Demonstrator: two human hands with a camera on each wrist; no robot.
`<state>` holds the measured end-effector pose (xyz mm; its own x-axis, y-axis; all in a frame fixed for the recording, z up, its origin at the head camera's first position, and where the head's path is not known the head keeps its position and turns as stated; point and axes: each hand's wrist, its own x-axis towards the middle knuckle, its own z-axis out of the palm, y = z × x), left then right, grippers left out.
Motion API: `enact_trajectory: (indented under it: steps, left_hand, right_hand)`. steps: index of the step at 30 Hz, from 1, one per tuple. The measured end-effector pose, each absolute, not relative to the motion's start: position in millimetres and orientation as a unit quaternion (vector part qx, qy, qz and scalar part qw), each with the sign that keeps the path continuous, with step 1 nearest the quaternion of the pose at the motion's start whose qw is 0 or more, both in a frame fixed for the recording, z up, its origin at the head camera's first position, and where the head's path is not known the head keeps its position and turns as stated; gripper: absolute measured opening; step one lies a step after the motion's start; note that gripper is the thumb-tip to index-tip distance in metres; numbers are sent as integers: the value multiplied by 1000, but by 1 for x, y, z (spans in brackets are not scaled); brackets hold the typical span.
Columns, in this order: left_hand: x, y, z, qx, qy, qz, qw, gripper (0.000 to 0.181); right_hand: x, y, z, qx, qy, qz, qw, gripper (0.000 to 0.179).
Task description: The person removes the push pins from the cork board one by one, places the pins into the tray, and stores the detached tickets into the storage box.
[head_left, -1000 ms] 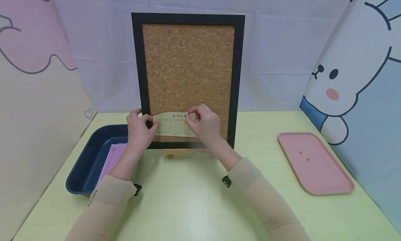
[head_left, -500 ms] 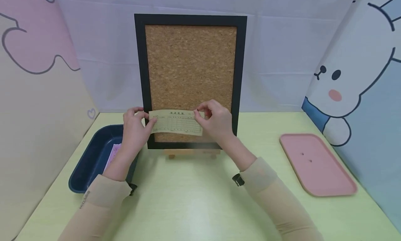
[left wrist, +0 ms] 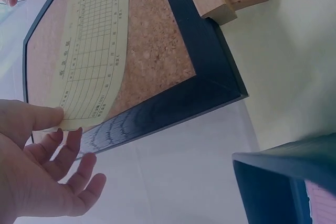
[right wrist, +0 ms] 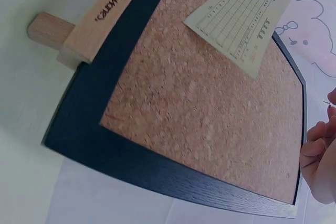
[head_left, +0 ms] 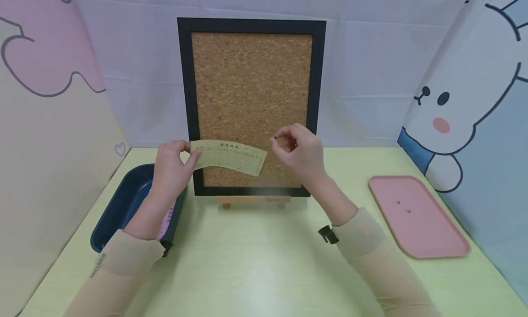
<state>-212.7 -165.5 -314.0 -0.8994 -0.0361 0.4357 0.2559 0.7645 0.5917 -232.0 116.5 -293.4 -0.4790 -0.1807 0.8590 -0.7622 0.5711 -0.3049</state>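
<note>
My left hand (head_left: pixel 171 168) pinches the left end of a pale yellow printed form (head_left: pixel 231 157) between thumb and fingers. The form bows in front of the lower part of a black-framed cork board (head_left: pixel 251 88), its right end free and sloping down. To the right of that end, apart from it, my right hand (head_left: pixel 303 154) pinches a tiny dark red pushpin (head_left: pixel 275 138) at its fingertips. In the right wrist view, the pin's thin point (right wrist: pixel 326 103) shows beside the fingers. The left wrist view shows the left thumb (left wrist: pixel 50 117) on the form's end.
A wooden stand (head_left: pixel 253 199) supports the board on the pale table (head_left: pixel 247 262). At left stands a dark blue basin (head_left: pixel 119 207) with pink-purple printed paper (head_left: pixel 166 223) in it, partly behind the left arm. A pink tray (head_left: pixel 429 234) at right bears two small pins (head_left: pixel 409 211).
The right hand has let go of the form's right end and moved right and up with the pushpin. The left hand has shifted left with the form, whose right end now slopes down.
</note>
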Motion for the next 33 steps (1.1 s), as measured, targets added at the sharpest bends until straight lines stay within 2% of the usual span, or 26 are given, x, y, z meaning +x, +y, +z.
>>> enact_trajectory:
  steps: [14, 33]
  left_hand:
    - [-201, -167, -304, -84, -921, -301, 233, 16]
    - [-188, -173, -273, -80, -932, -271, 225, 17]
  right_hand:
    - [-217, 149, -275, 298, -791, 335, 417, 10]
    - [-200, 192, -257, 269, -807, 316, 420, 10]
